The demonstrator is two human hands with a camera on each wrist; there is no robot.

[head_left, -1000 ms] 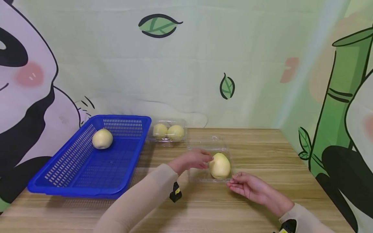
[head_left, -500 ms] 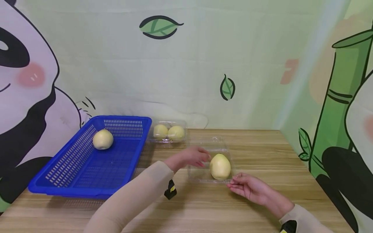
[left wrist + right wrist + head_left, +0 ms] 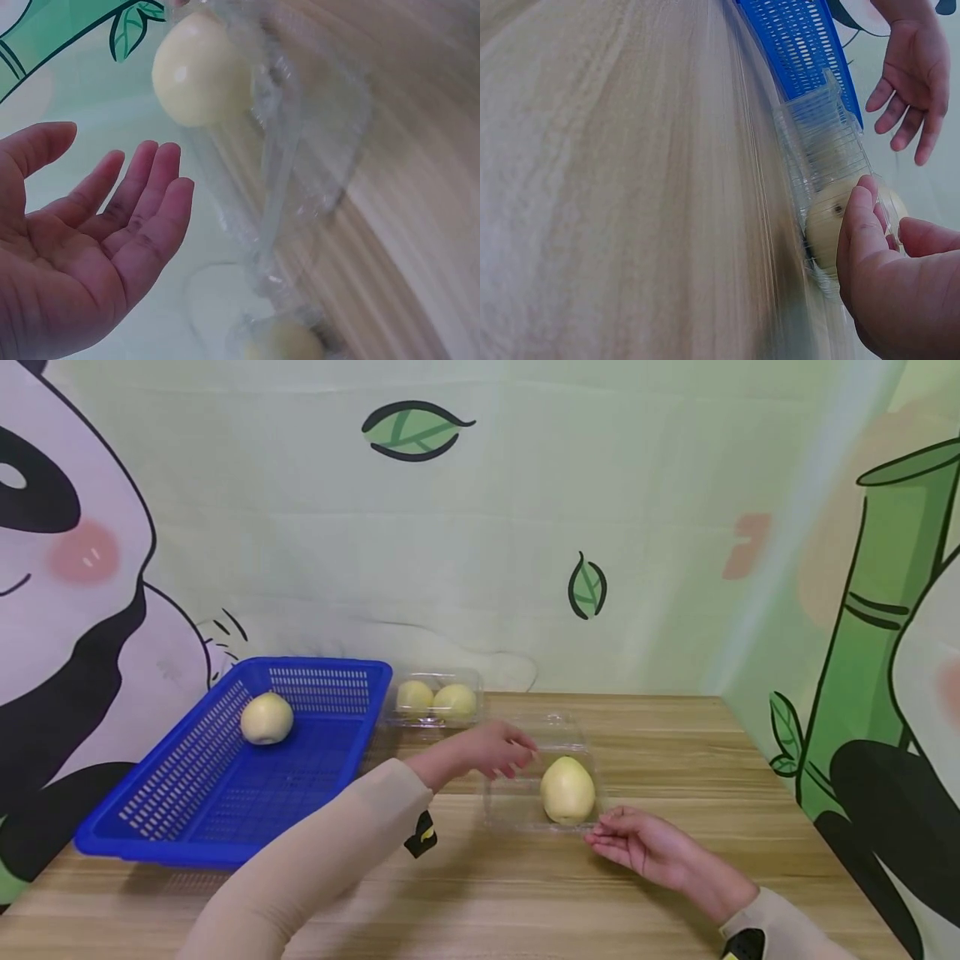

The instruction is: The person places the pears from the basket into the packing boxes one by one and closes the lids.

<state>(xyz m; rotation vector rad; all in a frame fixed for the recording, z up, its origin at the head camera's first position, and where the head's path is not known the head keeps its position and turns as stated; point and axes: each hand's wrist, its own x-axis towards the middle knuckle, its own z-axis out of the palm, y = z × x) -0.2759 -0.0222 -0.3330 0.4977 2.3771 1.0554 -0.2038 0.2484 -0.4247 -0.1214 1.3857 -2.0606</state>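
A clear plastic clamshell box [image 3: 513, 810] lies with its lid raised on the table, and a pale yellow pear [image 3: 567, 791] sits in its right half. My right hand [image 3: 648, 847] pinches the box's front right corner between thumb and fingers, as the right wrist view also shows. Above the left part of the box hovers my left hand [image 3: 495, 750], holding nothing. In the left wrist view the fingers of that hand [image 3: 97, 232] are loosely spread, apart from the pear [image 3: 202, 71].
To the left stands a blue plastic basket [image 3: 300, 793] with one pear [image 3: 267, 718] in it. Behind, beside the basket, is another clear box [image 3: 474, 685] containing two pears [image 3: 453, 702]. A printed cloth backdrop [image 3: 510, 527] rises at the table's back edge.
My left hand has drawn away from the pear in the box, moving up and slightly left. The right hand keeps its place at the box's corner.
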